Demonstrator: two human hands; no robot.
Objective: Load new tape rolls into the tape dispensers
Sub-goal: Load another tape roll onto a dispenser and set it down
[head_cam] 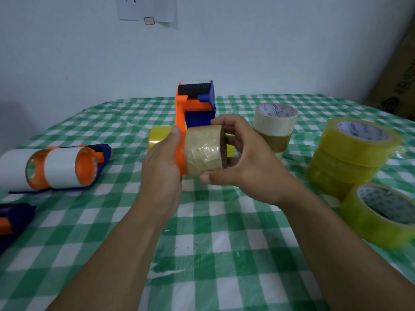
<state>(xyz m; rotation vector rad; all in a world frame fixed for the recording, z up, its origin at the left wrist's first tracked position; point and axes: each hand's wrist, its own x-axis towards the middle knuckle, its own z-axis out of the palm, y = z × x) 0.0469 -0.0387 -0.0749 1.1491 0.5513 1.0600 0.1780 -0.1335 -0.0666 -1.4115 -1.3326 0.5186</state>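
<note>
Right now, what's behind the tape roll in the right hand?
A yellow tape roll lies behind the held tape roll, ends showing either side. The orange-and-blue tape dispenser rises above. Its hub and the yellow roll's middle are covered.

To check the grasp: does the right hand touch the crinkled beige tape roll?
Touching. The head view shows the right hand gripping the crinkled beige tape roll, thumb below, fingers curled over.

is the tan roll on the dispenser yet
On, it seems: the tan roll butts against the orange plate of the dispenser, gripped by the right hand. Fully seated: cannot tell.
</note>
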